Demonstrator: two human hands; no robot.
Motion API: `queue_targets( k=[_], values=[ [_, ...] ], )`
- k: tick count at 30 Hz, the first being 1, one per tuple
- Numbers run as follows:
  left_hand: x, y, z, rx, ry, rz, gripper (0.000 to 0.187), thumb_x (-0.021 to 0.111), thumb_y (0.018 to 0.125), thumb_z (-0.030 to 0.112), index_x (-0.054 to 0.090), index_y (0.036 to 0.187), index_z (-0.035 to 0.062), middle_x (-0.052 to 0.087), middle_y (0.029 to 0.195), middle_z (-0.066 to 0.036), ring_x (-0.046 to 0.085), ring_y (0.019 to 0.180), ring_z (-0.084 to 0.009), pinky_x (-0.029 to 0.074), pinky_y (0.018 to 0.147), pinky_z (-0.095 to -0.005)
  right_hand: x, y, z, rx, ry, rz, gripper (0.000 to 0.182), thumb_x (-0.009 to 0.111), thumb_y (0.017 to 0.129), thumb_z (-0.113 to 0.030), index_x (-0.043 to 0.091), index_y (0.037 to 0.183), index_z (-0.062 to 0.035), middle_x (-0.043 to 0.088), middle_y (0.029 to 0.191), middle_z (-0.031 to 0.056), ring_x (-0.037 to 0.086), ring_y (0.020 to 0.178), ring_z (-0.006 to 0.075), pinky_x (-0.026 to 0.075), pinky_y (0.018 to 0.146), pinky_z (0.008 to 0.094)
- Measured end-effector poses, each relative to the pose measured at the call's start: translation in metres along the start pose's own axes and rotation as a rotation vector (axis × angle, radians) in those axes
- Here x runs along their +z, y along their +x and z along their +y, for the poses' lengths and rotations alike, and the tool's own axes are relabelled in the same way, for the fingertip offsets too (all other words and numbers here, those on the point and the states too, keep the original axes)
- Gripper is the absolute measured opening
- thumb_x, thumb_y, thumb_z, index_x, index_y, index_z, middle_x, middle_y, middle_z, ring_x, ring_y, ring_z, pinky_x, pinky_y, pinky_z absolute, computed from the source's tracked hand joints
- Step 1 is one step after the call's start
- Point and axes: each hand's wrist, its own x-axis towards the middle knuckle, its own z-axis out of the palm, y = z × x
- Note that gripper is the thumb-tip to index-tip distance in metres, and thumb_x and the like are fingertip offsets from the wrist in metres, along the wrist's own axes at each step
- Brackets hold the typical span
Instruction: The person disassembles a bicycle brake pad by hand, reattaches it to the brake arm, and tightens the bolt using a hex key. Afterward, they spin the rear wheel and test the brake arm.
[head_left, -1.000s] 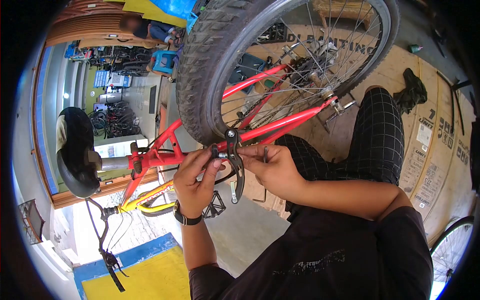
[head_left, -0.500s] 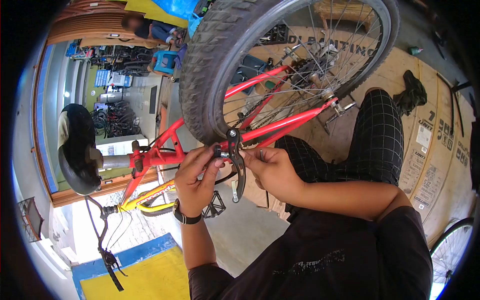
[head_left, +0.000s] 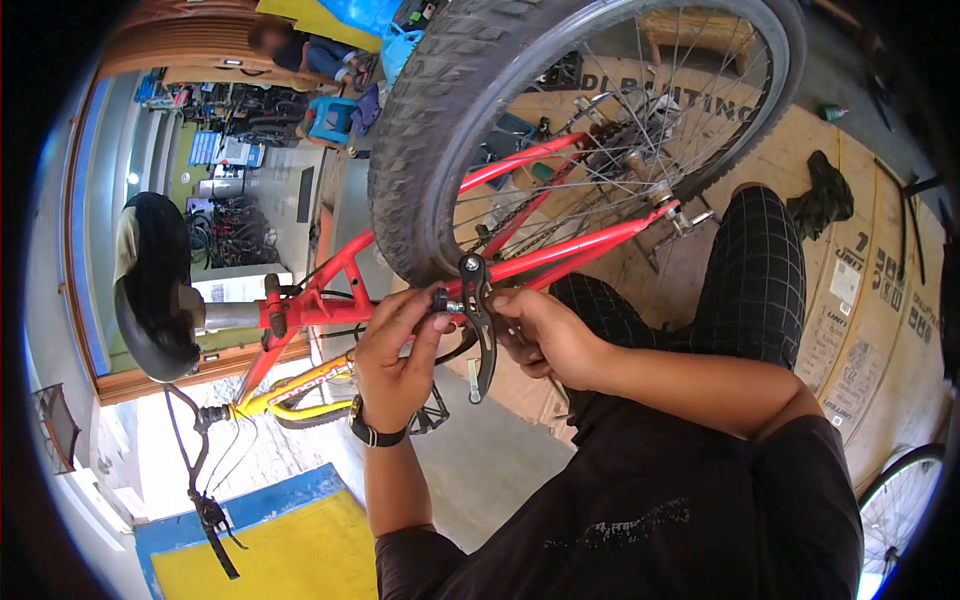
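Observation:
My left hand, with a dark watch on its wrist, pinches the black brake pad, whose silver threaded post points at the black brake arm. The slotted arm stands between my two hands, a bolt at its upper end and a pale clip at its lower end. On its other side my right hand is closed with curled fingers, close against the arm. A hex key appears to be in that hand, now mostly hidden by the fingers. Just beyond is the red bicycle frame with its knobbly rear tyre.
A black saddle juts out at left. Behind the red frame is a yellow bicycle with handlebars. Cardboard covers the floor, with a dark cloth on it. Another wheel stands lower right. A person sits far off.
My right hand's fingers have curled in further behind the brake arm, and the thin bar below them no longer shows. My left hand keeps its pinch on the brake pad.

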Motion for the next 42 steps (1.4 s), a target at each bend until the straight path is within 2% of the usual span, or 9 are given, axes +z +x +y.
queue_targets(
  k=[4, 7, 13, 19, 25, 28, 34, 37, 42],
  values=[
    [0.000, -0.001, -0.003, 0.020, -0.006, -0.007, 0.028, 0.070, 0.091, 0.003, 0.067, 0.117, -0.0053, 0.067, 0.106, -0.015, 0.071, 0.082, -0.0181, 0.055, 0.073, -0.0277, -0.015, -0.002, 0.004, -0.183, -0.337, 0.013, 0.034, 0.054, 0.100, -0.031, 0.068, 0.106, -0.0005, 0.055, 0.076, 0.0028, 0.049, 0.063, 0.0117, 0.039, 0.054, 0.0296],
    [0.000, -0.001, -0.006, 0.022, -0.019, -0.015, 0.028, 0.069, 0.091, 0.003, 0.067, 0.118, -0.0053, 0.067, 0.106, -0.015, 0.071, 0.082, -0.0182, 0.055, 0.073, -0.0280, -0.011, -0.003, 0.010, -0.495, -0.503, 0.052, 0.027, 0.062, 0.100, -0.019, 0.070, 0.114, 0.0026, 0.065, 0.086, 0.0049, 0.059, 0.076, 0.0121, 0.049, 0.067, 0.0300],
    [0.000, -0.001, -0.007, 0.032, -0.027, -0.005, 0.028, 0.069, 0.092, 0.004, 0.067, 0.118, -0.0057, 0.067, 0.106, -0.015, 0.070, 0.082, -0.0188, 0.056, 0.073, -0.0287, -0.013, 0.000, 0.007, -0.568, -0.466, -0.013, 0.023, 0.066, 0.097, -0.008, 0.070, 0.118, 0.0006, 0.072, 0.106, 0.0064, 0.064, 0.096, 0.0107, 0.053, 0.086, 0.0287],
    [0.000, 0.001, -0.007, 0.080, -0.007, -0.002, 0.027, 0.069, 0.091, 0.003, 0.067, 0.117, -0.0060, 0.068, 0.107, -0.016, 0.070, 0.085, -0.0200, 0.056, 0.074, -0.0291, -0.015, 0.000, -0.013, -0.408, -0.426, -0.117, 0.023, 0.069, 0.094, -0.006, 0.068, 0.113, 0.0064, 0.072, 0.101, 0.0107, 0.065, 0.095, 0.0108, 0.053, 0.082, 0.0282],
    [0.002, -0.003, -0.010, 0.014, -0.053, 0.017, 0.028, 0.071, 0.090, 0.003, 0.068, 0.116, -0.0057, 0.068, 0.107, -0.017, 0.069, 0.089, -0.0224, 0.055, 0.077, -0.0304, -0.012, -0.009, -0.027, -0.315, -0.650, 0.031, 0.016, 0.077, 0.086, -0.005, 0.068, 0.095, 0.0045, 0.070, 0.082, 0.0056, 0.064, 0.077, 0.0080, 0.052, 0.066, 0.0267],
    [0.001, -0.003, -0.010, 0.018, -0.036, 0.024, 0.029, 0.072, 0.089, 0.002, 0.068, 0.116, -0.0053, 0.069, 0.107, -0.017, 0.069, 0.090, -0.0242, 0.055, 0.079, -0.0316, -0.016, -0.007, -0.025, -0.523, -0.691, 0.026, 0.014, 0.077, 0.087, -0.008, 0.070, 0.094, 0.0029, 0.069, 0.078, 0.0040, 0.061, 0.069, 0.0073, 0.050, 0.061, 0.0269],
    [0.002, -0.003, -0.010, 0.053, -0.028, 0.039, 0.029, 0.073, 0.088, 0.003, 0.068, 0.115, -0.0055, 0.069, 0.107, -0.017, 0.069, 0.091, -0.0244, 0.054, 0.079, -0.0316, -0.018, -0.006, -0.024, -0.565, -0.799, -0.003, 0.015, 0.077, 0.088, -0.010, 0.070, 0.094, 0.0017, 0.068, 0.077, 0.0088, 0.060, 0.069, 0.0101, 0.047, 0.060, 0.0287],
    [0.002, -0.002, -0.007, 0.025, -0.051, 0.031, 0.028, 0.073, 0.088, 0.003, 0.068, 0.115, -0.0054, 0.069, 0.107, -0.017, 0.069, 0.091, -0.0239, 0.055, 0.078, -0.0313, -0.009, -0.017, -0.029, -0.669, -0.969, 0.090, 0.013, 0.075, 0.090, -0.010, 0.069, 0.097, -0.0012, 0.068, 0.080, 0.0024, 0.060, 0.072, 0.0085, 0.048, 0.062, 0.0275],
    [0.002, -0.004, -0.003, -0.054, -0.088, 0.027, 0.027, 0.072, 0.089, 0.004, 0.069, 0.114, -0.0049, 0.068, 0.106, -0.016, 0.069, 0.090, -0.0236, 0.055, 0.076, -0.0313, -0.016, -0.015, -0.027, -0.727, -0.985, 0.081, 0.015, 0.076, 0.089, -0.012, 0.068, 0.097, -0.0019, 0.067, 0.079, 0.0044, 0.064, 0.073, 0.0128, 0.049, 0.063, 0.0289]
  ],
)
